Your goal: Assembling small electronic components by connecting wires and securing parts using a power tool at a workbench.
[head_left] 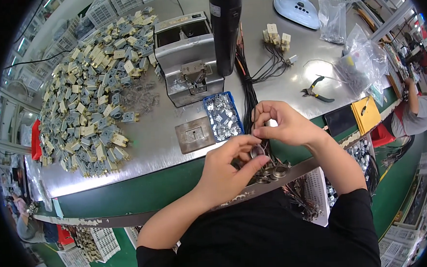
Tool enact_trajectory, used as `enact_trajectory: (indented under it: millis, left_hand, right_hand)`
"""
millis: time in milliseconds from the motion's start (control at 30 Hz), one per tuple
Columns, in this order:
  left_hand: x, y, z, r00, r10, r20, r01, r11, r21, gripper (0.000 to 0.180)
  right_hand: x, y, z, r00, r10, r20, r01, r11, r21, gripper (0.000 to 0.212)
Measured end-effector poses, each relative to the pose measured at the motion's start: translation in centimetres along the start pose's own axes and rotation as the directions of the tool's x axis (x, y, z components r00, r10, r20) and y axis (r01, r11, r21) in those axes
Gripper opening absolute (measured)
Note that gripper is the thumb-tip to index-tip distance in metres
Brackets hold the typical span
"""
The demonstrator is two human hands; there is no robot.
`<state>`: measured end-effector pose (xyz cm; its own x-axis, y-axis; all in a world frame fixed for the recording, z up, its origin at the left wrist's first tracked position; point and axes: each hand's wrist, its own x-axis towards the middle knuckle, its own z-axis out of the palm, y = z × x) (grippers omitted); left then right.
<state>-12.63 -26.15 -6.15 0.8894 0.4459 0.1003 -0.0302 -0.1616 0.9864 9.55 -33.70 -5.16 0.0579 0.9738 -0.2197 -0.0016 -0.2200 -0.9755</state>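
My left hand (228, 169) is closed in a pinch on a small round metal piece (257, 152) at the table's front edge. Just to its right and a little farther off, my right hand (289, 126) has its thumb and fingers drawn together; what they grip is mostly hidden. The two hands almost touch. Below them hang several round metal discs (273, 173) at the ends of dark leads. A bundle of black cables (247, 85) runs from the back of the table down toward my hands. Left of the hands lies a blue tray (223, 117) of small metal parts.
A large heap of grey and cream connector blocks (94, 99) covers the left side. Behind the tray stand a metal bench machine (189, 61) and a black cylinder (227, 30). Pliers (317, 90), a yellow pad (366, 116) and a fan (298, 10) are on the right.
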Motion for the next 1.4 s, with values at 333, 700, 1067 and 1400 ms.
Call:
enact_trajectory:
  millis: [333, 700, 1067, 1400]
  left_hand:
    - [1.0, 0.7, 0.1, 0.829, 0.523, 0.199, -0.512, 0.564, 0.648, 0.056]
    - [0.1, -1.5, -2.4, 0.746, 0.666, -0.021, -0.562, 0.645, 0.517, 0.045]
    - [-1.0, 0.8, -9.3, 0.945, 0.103, -0.311, -0.122, 0.992, -0.042, 0.028]
    - [-2.2, -3.9, -13.6, 0.970, -0.161, -0.182, -0.001, 0.747, -0.665, 0.016]
  right_hand:
    - [0.7, -0.8, 2.1, 0.990, 0.040, -0.138, -0.011, 0.979, 0.205, 0.016]
    - [0.3, -1.6, 3.6, 0.963, 0.034, -0.267, 0.048, 0.955, 0.292, 0.019]
    - [5.5, -4.6, 4.5, 0.692, -0.543, 0.475, 0.660, 0.211, -0.721, 0.047]
    - [10.3, -2.6, 6.1, 0.738, -0.471, 0.483, 0.668, 0.609, -0.428, 0.013]
